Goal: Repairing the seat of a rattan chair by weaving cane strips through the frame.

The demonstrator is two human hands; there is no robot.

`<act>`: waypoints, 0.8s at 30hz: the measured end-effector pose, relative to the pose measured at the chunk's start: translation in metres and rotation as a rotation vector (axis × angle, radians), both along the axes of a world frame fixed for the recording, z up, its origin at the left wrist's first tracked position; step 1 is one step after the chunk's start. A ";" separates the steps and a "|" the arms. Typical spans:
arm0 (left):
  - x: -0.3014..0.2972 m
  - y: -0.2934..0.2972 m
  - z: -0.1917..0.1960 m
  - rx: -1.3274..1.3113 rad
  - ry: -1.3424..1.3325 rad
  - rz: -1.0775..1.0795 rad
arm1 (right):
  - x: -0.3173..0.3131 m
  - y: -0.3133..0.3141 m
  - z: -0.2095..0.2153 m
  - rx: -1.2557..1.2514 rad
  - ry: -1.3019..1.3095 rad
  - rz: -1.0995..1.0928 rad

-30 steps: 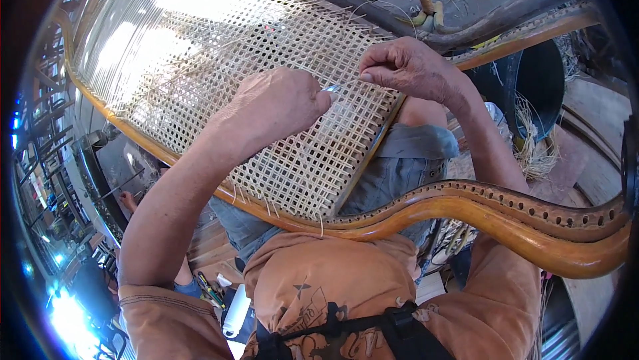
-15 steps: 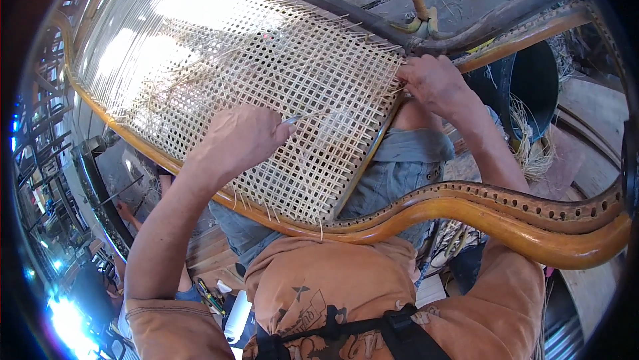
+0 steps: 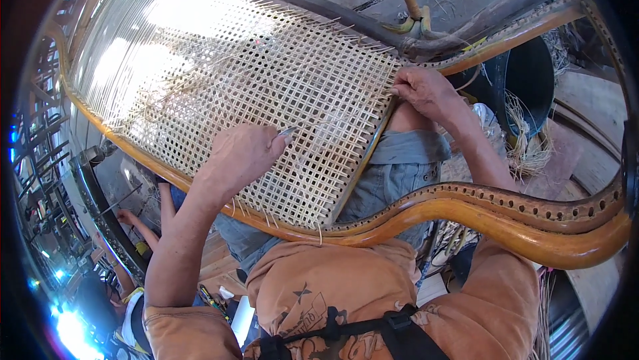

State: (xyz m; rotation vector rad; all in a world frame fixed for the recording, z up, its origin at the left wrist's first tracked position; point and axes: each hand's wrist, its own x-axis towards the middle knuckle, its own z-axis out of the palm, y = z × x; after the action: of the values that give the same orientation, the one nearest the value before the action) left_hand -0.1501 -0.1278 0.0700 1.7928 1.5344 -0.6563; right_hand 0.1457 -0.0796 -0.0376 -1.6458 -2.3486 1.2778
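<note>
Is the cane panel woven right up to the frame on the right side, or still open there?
Still open: the cane panel ends in loose strands short of the frame, denim showing between.

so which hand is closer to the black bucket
Right. The right hand grips the cane panel's edge just beside the black bucket; the left hand rests mid-panel, farther away.

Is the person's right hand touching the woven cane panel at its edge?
Touching. The head view shows the right hand with fingertips pressed on the right edge of the woven cane panel.

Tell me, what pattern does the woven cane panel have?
The cane panel has an open lattice of pale crossing strands with small holes, seen best in the head view.
</note>
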 end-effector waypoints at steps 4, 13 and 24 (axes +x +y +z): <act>-0.002 0.000 -0.001 -0.001 -0.009 0.003 | 0.003 -0.004 -0.004 -0.053 0.069 -0.080; -0.003 -0.006 -0.005 0.010 -0.054 0.006 | 0.006 -0.013 -0.002 0.021 0.079 -0.092; 0.006 -0.005 0.027 0.073 -0.139 0.106 | -0.025 -0.023 0.013 0.452 0.401 0.005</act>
State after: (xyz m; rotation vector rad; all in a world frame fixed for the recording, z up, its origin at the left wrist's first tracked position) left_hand -0.1441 -0.1333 0.0970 1.7574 1.5640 -0.4204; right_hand 0.1205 -0.1023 -0.0243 -1.1305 -2.1780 0.8802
